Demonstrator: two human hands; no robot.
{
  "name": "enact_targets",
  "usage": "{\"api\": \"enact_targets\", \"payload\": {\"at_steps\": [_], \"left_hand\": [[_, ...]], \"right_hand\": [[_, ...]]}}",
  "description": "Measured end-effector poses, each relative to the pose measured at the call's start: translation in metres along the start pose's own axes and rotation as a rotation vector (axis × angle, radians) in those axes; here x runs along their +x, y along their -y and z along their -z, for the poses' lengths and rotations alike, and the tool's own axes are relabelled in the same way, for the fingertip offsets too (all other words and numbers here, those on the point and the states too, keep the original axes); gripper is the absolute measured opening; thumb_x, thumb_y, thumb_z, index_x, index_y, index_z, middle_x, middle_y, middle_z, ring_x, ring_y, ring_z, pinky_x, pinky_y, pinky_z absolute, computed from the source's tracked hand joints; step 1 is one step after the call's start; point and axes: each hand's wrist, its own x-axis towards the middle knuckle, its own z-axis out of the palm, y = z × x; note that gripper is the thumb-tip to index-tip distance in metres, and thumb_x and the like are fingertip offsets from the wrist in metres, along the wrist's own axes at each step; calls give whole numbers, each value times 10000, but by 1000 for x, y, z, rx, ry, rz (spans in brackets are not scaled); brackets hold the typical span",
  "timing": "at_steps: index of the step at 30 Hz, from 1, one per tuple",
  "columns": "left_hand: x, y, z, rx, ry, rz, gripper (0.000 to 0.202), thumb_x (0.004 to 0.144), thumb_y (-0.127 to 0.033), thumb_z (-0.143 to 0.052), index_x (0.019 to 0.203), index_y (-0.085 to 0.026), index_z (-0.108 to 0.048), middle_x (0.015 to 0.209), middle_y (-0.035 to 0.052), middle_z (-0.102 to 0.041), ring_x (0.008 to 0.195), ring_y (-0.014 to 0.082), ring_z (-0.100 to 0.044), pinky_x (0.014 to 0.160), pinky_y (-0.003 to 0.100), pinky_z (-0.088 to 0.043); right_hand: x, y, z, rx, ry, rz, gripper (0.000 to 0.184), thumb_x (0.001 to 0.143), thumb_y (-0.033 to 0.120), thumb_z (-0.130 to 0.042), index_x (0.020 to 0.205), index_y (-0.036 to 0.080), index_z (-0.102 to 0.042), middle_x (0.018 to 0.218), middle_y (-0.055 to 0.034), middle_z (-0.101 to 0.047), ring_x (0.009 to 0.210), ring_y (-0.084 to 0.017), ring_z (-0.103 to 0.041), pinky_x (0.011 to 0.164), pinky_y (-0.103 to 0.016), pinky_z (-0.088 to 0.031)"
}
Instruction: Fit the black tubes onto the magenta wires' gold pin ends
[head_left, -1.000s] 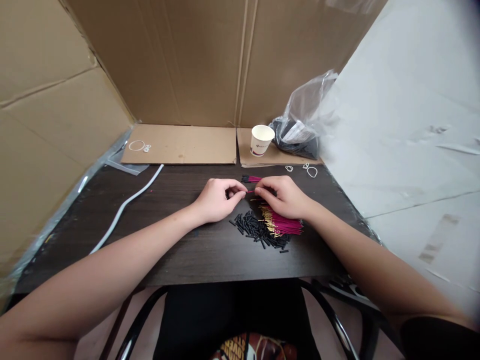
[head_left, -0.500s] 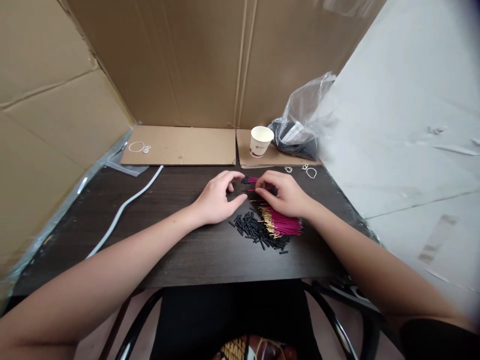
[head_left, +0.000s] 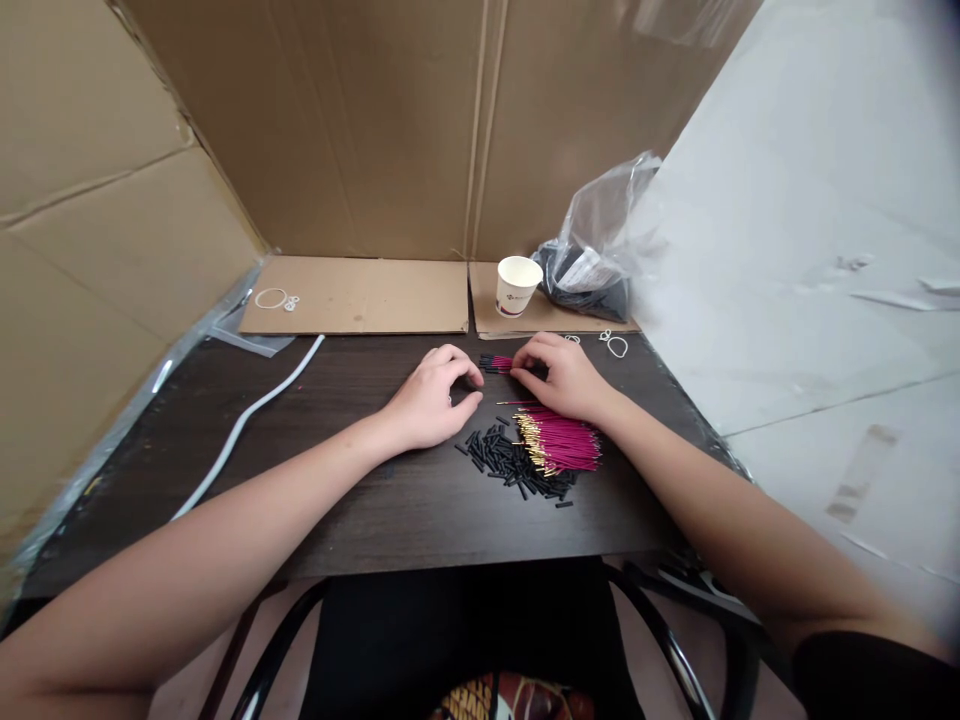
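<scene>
My left hand (head_left: 435, 398) rests over the table with thumb and fingers apart, holding nothing that I can see. To its right lies a small row of magenta wires (head_left: 504, 362) with black sleeves on their left ends. My right hand (head_left: 562, 375) is closed at the right end of this row, fingertips pinched on a magenta wire; its far end is hidden by the fingers. Nearer me is a large pile of magenta wires (head_left: 566, 442) with bare gold tips pointing left. Loose short black sleeves (head_left: 496, 452) are heaped beside and below that pile.
A paper cup (head_left: 517, 285) and a clear bag of black pieces (head_left: 589, 280) stand on cardboard at the back right. White rubber bands (head_left: 617, 347) lie nearby, others (head_left: 271, 299) at back left. A pale tube (head_left: 247, 415) crosses the left side. Cardboard walls (head_left: 375, 130) enclose the table.
My right hand has moved slightly away from me, carrying a sleeved magenta wire to the small row. My left hand has drawn back a little to the left, away from the wires.
</scene>
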Motion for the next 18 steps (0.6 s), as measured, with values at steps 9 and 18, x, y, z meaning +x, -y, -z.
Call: {"api": "enact_targets", "payload": {"at_steps": [9,18], "left_hand": [[-2,0,0,38,74,-35,133,1005,-280,-729,1113,-226,-784,1257,102,-676,1233,313,-629,1184,558,-514],[-2,0,0,52,85,-25,146,1004,-289,-729,1121,-211,-770,1260,111,-671,1230,319,-620,1184,563,-510]], "right_hand": [[-1,-3,3,11,26,-14,77,1017,178,-691,998,211,-758,960,-75,-697,928,-247,-645,866,-400,-506],[1,-5,-5,19,26,11,105,1032,164,-665,968,192,-744,942,-73,-695,883,-228,-641,845,-386,-502]]}}
